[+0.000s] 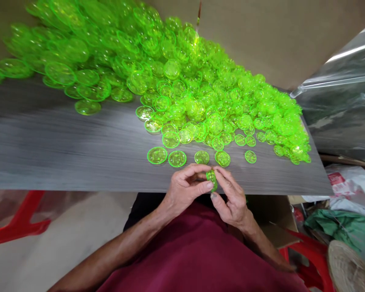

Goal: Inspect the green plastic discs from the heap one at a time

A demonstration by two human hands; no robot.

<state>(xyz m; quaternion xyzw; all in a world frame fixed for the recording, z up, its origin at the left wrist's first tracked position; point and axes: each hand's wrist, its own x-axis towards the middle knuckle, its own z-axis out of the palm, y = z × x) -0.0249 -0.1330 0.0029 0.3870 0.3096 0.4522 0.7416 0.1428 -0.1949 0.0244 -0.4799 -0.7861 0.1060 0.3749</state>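
Note:
Above my lap, at the table's front edge, a small round piece of clear bright-green plastic (212,180) is held edge-on between my hands. A dark line runs along its edge, like a seam between two halves; I cannot tell its exact kind. My left hand (187,184) pinches it from the left, thumb in front and fingers behind. My right hand (232,198) is closed round its right side, index fingertip at the top and thumb near the lower edge. Just beyond my fingers lie loose green discs (202,157), including a green disc (222,158) by my right index finger.
A big heap of similar green discs (200,93) covers the back of the grey table (63,150). Clear plastic sheeting (346,89) hangs at the right. Red stools (21,219) stand at the left and lower right, with bags (353,186) and a cardboard box (275,223) nearby.

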